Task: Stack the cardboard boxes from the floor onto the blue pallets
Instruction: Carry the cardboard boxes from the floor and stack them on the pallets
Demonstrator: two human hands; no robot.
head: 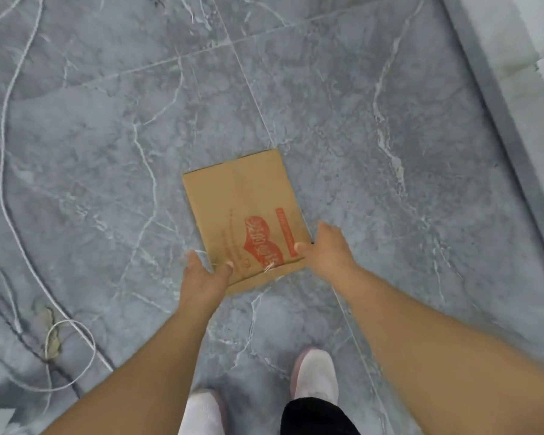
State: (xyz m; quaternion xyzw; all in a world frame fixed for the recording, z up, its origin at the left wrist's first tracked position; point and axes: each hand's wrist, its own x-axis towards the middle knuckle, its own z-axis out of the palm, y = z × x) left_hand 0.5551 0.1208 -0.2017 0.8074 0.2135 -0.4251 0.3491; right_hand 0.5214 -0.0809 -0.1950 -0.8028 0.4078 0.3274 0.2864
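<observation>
- A flattened cardboard box (244,219) with a red printed logo lies flat on the grey marbled tile floor (107,152), roughly at the centre of the head view and just ahead of the person's feet.
- The left hand (201,277) is at the box's 7 o'clock corner: the thumb lies on top of the cardboard near the edge while the fingers reach down beside the left edge. Whether they have got under it cannot be told; it reads as a grasp being formed on the corner.
- The right hand (325,246) meets the box at its 4 o'clock corner, thumb on the printed face and fingers curling round the right edge, so it pinches that side.
- Taking the two near corners is a sensible choice: a thin sheet lying flush on tile offers no side wall to hold, so its edge must be pried up from both sides at once.
- Two feet in pale shoes (316,372) stand at 6 o'clock, close behind the box, which suits a bend-and-lift posture.
- White cord (13,183) loops across the floor from 11 o'clock down to 8 o'clock, well apart from the box.
- A raised pale ledge (515,73) runs along the 2 o'clock side.
- No blue pallets are in view, so the box is not yet stacked; the lift appears to be the step in hand.
</observation>
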